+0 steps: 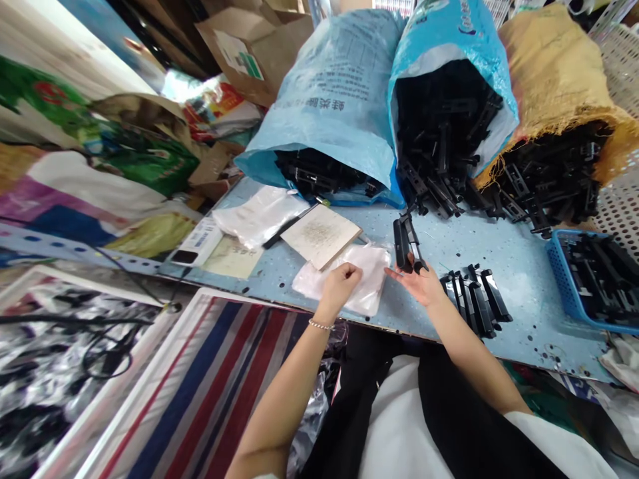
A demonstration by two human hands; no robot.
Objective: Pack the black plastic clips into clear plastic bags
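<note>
My left hand [342, 285] rests with fingers curled on a clear plastic bag [372, 273] lying on the light blue table [524, 259], pinching its top layer. My right hand [420, 279] is closed on a bundle of black plastic parts [405, 241] held just right of the bag. A row of several more black parts [476, 296] lies on the table beside my right wrist.
Two blue sacks [344, 100] [449, 40] and a burlap sack [554, 73] spill black parts at the back. A blue basket [584, 279] of parts stands at right. A wooden board [322, 234], more plastic bags [259, 216] and a striped sack [200, 392] lie at left.
</note>
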